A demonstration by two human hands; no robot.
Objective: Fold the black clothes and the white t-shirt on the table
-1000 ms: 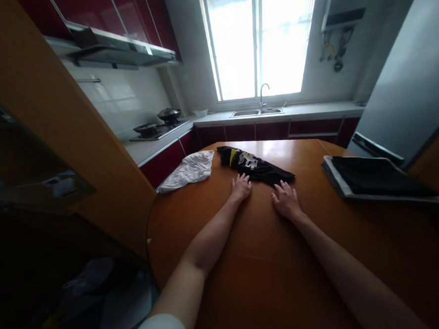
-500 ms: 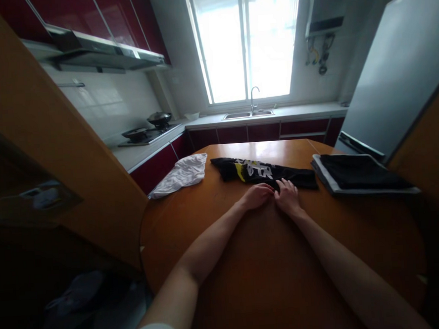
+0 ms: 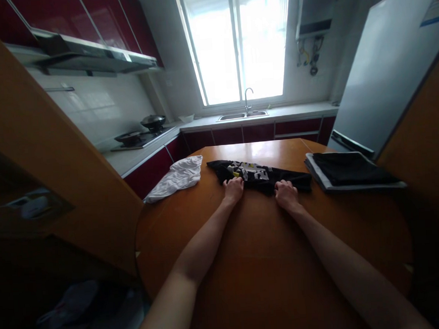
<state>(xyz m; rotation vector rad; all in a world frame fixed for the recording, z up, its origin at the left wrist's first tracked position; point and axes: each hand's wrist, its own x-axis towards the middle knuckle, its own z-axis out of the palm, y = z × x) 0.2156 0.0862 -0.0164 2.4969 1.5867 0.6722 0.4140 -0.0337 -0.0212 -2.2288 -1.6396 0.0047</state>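
A black T-shirt with a white, grey and yellow print lies bunched in a long strip across the wooden table. My left hand is closed on its near edge, below the print. Farther right along the same edge, my right hand has its fingers curled over the cloth. The fingertips of both hands are partly hidden in the fabric. To the left of the shirt lies a crumpled white cloth, apart from it. At the right, a flat stack of folded dark and light clothes sits close to the shirt's end.
The round wooden table fills the foreground. Beyond it are a counter with a sink and a stove bearing pans. A fridge stands at the right, and a wooden partition at the left.
My left hand has moved left along the shirt's near edge, away from my right hand. The near edge has shifted and the print is more crumpled. The view has turned slightly right.
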